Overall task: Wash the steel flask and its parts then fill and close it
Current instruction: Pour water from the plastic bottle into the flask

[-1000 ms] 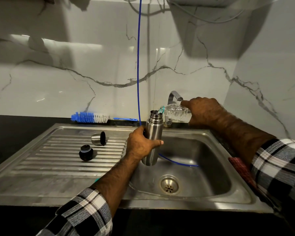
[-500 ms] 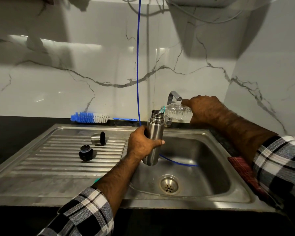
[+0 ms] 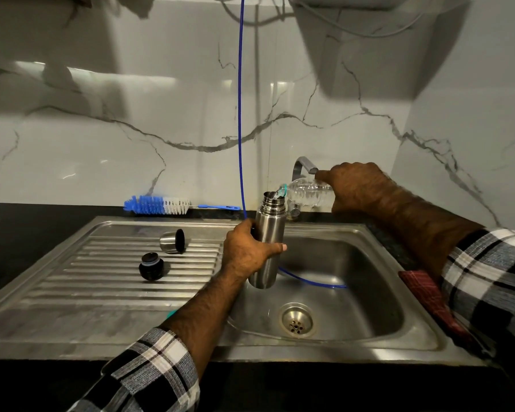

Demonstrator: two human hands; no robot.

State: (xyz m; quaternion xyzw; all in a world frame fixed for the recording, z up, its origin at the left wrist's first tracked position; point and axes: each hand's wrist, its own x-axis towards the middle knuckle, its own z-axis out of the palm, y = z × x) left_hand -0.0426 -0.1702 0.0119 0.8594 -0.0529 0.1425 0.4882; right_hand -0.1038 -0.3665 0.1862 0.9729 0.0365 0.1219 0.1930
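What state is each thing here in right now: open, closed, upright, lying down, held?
Steel flask: open, upright, held over the sink by the left hand.
Plastic bottle: uncapped, tipped on its side, mouth at the flask's mouth, held by the right hand.
Black stopper: off, standing on the drainboard.
Steel cup lid: off, lying on its side on the drainboard.
Bottle brush: lying on the counter.

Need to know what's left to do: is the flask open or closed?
Open: the flask has a bare mouth; its stopper lies on the drainboard.
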